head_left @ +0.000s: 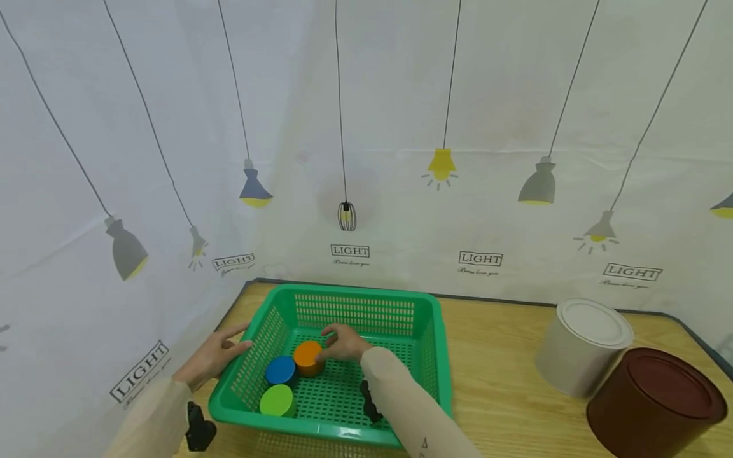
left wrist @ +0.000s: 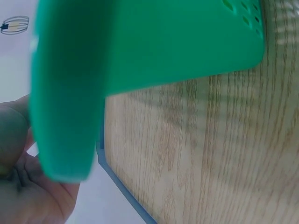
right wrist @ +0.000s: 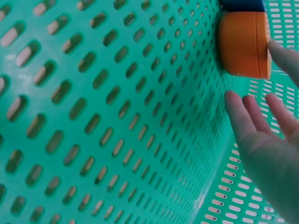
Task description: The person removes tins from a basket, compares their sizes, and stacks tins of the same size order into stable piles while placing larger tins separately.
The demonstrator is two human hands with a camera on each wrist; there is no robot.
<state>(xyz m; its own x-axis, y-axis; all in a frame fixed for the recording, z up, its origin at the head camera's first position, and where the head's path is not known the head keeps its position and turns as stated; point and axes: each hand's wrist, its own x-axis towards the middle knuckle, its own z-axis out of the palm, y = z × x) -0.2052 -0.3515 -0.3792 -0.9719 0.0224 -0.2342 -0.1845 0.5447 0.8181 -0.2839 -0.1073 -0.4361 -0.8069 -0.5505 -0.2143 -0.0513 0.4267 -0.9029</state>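
Observation:
A green plastic basket with slotted sides stands on the wooden table. Inside, toward its left side, sit three round containers: orange, blue and light green. My right hand reaches into the basket beside the orange one. Its thumb is right at the orange lid's edge, while the other fingers stay spread apart from the container, as the right wrist view shows. At the basket's left rim is my left hand, with fingers extended and thumb over the edge.
To the right on the wooden tabletop stand a white lidded can and a dark brown lidded can, close together. Behind and to the left hangs a white sheet printed with lamps, along the table's dark edge.

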